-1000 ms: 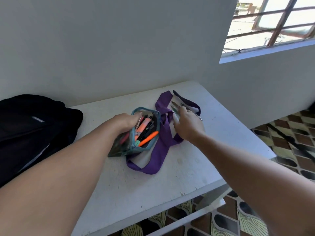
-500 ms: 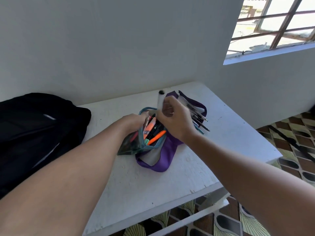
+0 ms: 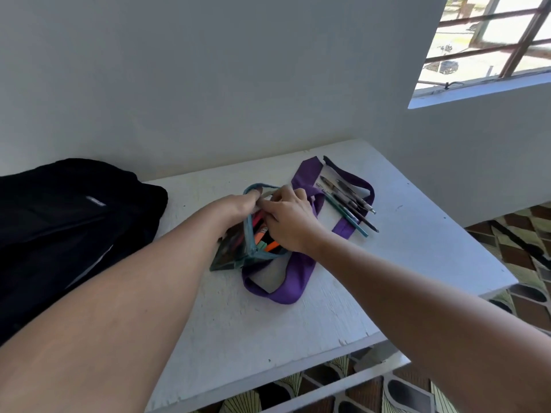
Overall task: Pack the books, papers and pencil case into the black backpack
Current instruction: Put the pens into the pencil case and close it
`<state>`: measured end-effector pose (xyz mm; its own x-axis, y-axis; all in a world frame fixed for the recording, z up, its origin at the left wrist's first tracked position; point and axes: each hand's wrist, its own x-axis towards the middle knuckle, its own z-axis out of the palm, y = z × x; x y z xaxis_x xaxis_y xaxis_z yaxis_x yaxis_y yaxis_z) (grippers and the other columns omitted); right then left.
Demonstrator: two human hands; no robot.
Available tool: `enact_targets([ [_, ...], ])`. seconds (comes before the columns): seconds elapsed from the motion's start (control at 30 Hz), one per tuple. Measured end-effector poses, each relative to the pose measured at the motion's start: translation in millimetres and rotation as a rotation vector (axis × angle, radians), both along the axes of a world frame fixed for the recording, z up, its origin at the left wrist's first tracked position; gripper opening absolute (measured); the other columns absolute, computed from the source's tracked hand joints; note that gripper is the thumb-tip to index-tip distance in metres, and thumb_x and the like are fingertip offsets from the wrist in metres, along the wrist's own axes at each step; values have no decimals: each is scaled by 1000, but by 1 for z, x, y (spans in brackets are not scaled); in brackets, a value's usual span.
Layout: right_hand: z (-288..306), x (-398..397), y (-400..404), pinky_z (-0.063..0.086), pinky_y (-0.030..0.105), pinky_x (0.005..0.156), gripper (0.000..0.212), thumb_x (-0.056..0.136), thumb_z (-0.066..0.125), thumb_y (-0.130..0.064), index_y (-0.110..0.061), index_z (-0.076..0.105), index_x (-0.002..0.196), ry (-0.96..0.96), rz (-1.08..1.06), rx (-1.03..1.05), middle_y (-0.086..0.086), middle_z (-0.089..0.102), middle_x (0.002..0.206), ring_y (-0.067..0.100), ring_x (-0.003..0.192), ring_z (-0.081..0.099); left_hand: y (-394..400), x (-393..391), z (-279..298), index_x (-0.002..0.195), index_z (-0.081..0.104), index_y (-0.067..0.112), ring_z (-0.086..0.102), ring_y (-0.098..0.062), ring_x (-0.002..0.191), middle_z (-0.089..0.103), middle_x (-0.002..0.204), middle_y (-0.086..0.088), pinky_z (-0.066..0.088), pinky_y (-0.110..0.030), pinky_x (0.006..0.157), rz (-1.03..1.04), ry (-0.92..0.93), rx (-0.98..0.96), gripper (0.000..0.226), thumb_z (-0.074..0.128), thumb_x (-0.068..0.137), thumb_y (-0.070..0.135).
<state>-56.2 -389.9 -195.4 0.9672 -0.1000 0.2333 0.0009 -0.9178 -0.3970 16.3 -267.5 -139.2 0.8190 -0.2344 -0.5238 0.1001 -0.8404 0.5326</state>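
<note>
With the left hand (image 3: 238,205) gripping the case (image 3: 238,248) open, the right hand (image 3: 287,219), pen-holding a moment ago, is now reaching inside, fingers apparently curled, loose pens (image 3: 347,204) still waiting.

Teal pencil case (image 3: 238,248), purple strap (image 3: 292,281)
</note>
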Motion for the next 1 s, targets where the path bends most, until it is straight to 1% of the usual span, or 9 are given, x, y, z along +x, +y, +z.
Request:
enact_targets([
  [0.07,6,-2,-3,39,43,96,32,102,51,-32,-36,69,129,-55,31,51,1,48,113,30,108,40,1,4,-2,150,48,13,44,-37,140,43,156,-19,37,-47,111,1,-13,9,77,31,100,69],
  [0.13,11,-11,-16,44,39,88,26,100,59,-29,-30,76,119,-231,19,150,-7,51,97,25,100,49,-1,5,-2,154,41,9,43,-40,141,40,157,-22,38,-49,111,22,-19,22,88,36,96,75],
  [0.23,14,-19,-44,49,35,77,19,97,62,-27,-26,77,109,-321,-178,238,-10,62,91,20,93,59,-4,1,-3,157,32,5,43,-41,141,36,160,-23,39,-46,109,9,-75,72,99,38,92,79],
  [0.4,7,-28,-96,49,36,81,23,94,62,-36,-26,68,114,-65,-478,173,1,64,118,29,110,60,-8,-3,-8,157,34,5,40,-37,144,34,161,-21,36,-37,111,-75,-176,181,100,31,93,81],
  [0.5,0,-36,-111,48,37,81,32,95,64,-44,-25,65,121,96,-463,19,3,61,125,28,113,58,-7,-2,-8,156,37,6,42,-37,142,37,160,-21,36,-38,111,-73,-180,189,102,31,90,84],
  [0.57,-6,-40,-111,51,41,91,37,94,65,-46,-24,65,123,137,-427,-81,3,60,133,29,122,55,-7,-2,-8,155,38,6,42,-37,142,37,160,-21,37,-39,110,-75,-180,191,102,31,90,84],
  [0.7,-5,-38,-100,46,47,97,33,96,56,-34,-18,64,123,176,-468,-157,9,59,135,34,127,51,-6,-3,-8,155,37,6,43,-37,142,38,160,-21,37,-38,110,-85,-184,198,102,30,91,84],
  [0.9,6,-32,-90,41,36,73,25,92,54,-27,-12,62,110,289,-479,-149,9,65,113,33,103,62,-5,-5,-9,157,35,7,41,-38,143,35,161,-20,37,-39,111,-94,-191,199,101,30,91,84],
  [1.0,11,-31,-83,42,36,70,15,94,50,-26,-13,58,96,375,-447,-209,10,66,109,30,90,60,-4,-5,-8,156,37,7,43,-38,141,37,160,-20,38,-40,111,-95,-194,198,102,30,90,85],
])
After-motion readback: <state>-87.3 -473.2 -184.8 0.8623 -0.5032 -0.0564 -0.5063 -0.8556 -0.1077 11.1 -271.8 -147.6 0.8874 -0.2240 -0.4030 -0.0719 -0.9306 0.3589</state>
